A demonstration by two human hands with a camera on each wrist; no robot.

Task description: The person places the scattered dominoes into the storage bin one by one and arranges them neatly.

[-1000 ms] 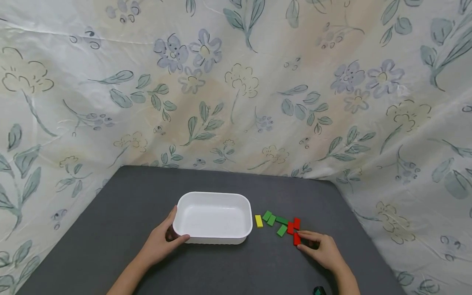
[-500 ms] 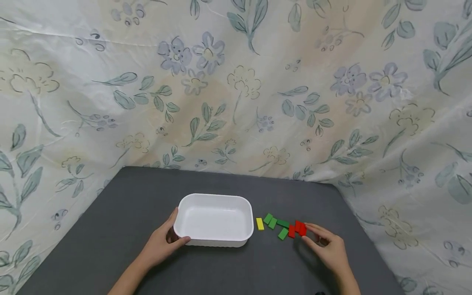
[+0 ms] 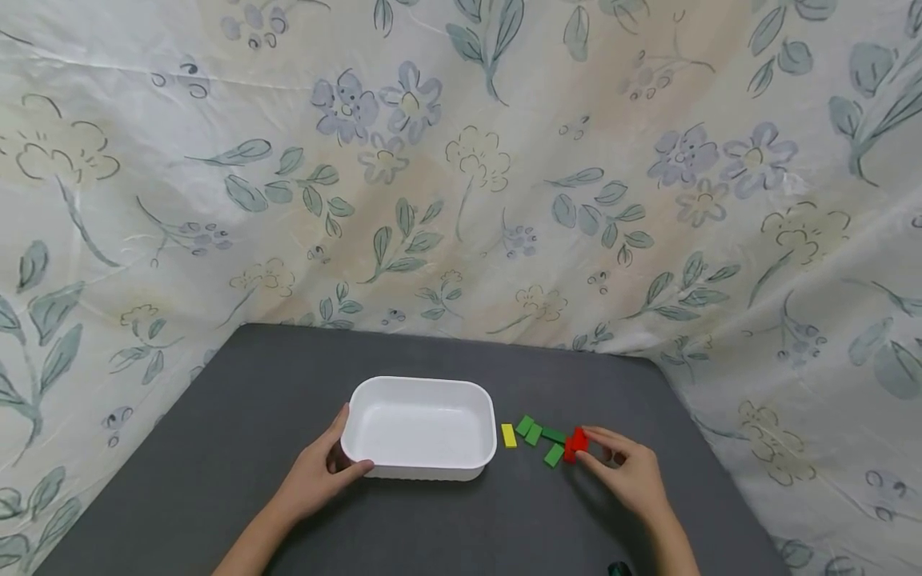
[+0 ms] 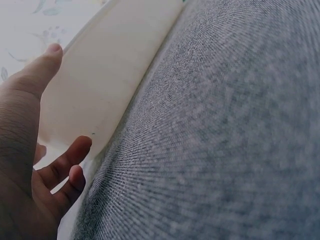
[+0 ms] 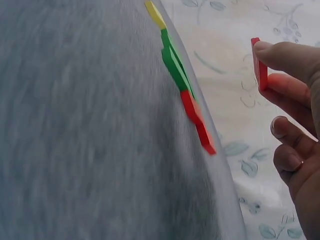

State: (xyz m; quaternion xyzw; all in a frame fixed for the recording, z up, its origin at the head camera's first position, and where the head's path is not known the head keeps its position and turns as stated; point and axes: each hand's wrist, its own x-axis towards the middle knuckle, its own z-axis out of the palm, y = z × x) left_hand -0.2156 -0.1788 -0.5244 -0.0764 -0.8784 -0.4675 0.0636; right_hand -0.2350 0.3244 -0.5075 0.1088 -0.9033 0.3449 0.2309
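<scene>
A white rectangular plastic tub (image 3: 418, 468) stands on the dark grey table. My left hand (image 3: 317, 464) grips its left end, thumb along the near rim and fingers round the far side; in the left wrist view the thumb (image 4: 42, 70) lies against the tub's white wall (image 4: 105, 65). My right hand (image 3: 632, 470) pinches a flat red block (image 5: 260, 67) between thumb and fingertips. The right wrist view shows this block raised off the cloth, with other red blocks (image 5: 192, 107) lying below. In the head view the held block overlaps them.
Several green blocks (image 3: 554, 455) lie loosely grouped between the tub and the red ones. One yellow block (image 3: 508, 435) is nearest the tub's right side. A small dark object (image 3: 619, 569) shows at the bottom edge. A flowered curtain (image 3: 461, 200) hangs behind the table.
My right hand has picked up the nearest red block, lifted it, and carried it away from me and then left over the other red ones. The left hand still holds the tub.
</scene>
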